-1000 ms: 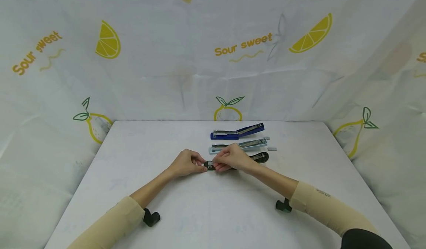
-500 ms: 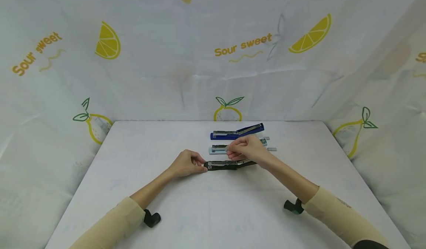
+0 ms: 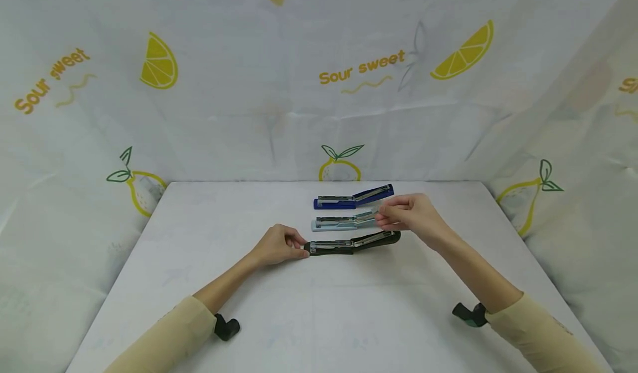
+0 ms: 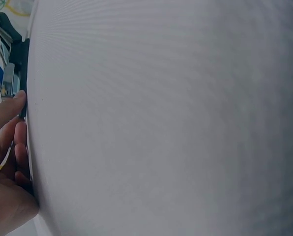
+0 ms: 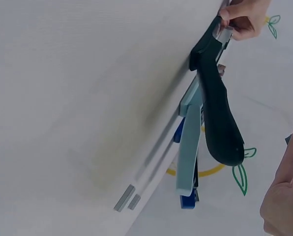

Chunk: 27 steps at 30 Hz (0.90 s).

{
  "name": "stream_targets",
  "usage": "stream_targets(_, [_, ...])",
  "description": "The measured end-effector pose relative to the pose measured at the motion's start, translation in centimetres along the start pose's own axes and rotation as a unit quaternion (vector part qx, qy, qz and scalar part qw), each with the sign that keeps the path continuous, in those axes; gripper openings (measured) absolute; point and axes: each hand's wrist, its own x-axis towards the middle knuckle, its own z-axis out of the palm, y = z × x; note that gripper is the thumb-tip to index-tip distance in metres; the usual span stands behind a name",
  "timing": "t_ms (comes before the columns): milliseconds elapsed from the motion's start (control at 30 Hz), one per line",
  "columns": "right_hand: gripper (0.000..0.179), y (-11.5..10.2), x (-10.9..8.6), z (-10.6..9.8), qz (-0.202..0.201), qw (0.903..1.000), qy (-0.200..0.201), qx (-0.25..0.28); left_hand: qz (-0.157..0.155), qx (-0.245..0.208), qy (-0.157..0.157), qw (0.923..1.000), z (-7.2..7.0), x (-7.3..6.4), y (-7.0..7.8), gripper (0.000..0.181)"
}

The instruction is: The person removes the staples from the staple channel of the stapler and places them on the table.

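Observation:
The black stapler point(image 3: 331, 247) lies on the table with its top folded back to the right. My left hand point(image 3: 280, 245) pinches its left end, as the left wrist view also shows with the thumb on the stapler point(image 4: 21, 64). Above the staplers, my right hand point(image 3: 411, 218) pinches a small grey strip point(image 5: 288, 139), probably staples, mostly hidden by the fingers. Just behind the black one sits a light blue stapler point(image 3: 334, 224), its raised right part partly covered by my right hand. Farthest back is a dark blue stapler point(image 3: 336, 202), likewise unfolded.
Two short grey staple strips point(image 5: 124, 198) lie on the table beyond the staplers' right ends; in the head view my right hand hides them. The white table point(image 3: 309, 317) meets a cloth backdrop point(image 3: 224, 113) with lemon prints at its back edge.
My right hand has left the black stapler's left part and moved right and up, carrying the small grey strip. The left hand stays at the black stapler's end.

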Motion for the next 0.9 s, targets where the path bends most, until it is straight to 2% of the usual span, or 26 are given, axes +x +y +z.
stream_targets(167, [0.042, 0.6, -0.9, -1.5, 0.009, 0.9998, 0.015, -0.01, 0.002, -0.003, -0.001, 1.0, 0.0, 0.0, 0.0, 0.022])
stream_targets(400, [0.05, 2.6, -1.4, -3.8, 0.028, 0.9991, 0.031, -0.006, -0.001, 0.001, 0.003, 1.0, 0.0, 0.0, -0.2, 0.022])
stream_targets(667, [0.042, 5.4, -1.4, -5.2, 0.069, 0.9968, 0.024, 0.033, 0.001, 0.001, -0.001, 1.0, 0.1, 0.2, -0.2, 0.021])
stream_targets(900, [0.041, 7.3, -1.1, -5.7, 0.098, 0.995, 0.011, -0.015, -0.001, 0.001, 0.001, 1.0, 0.0, 0.0, -0.2, 0.022])
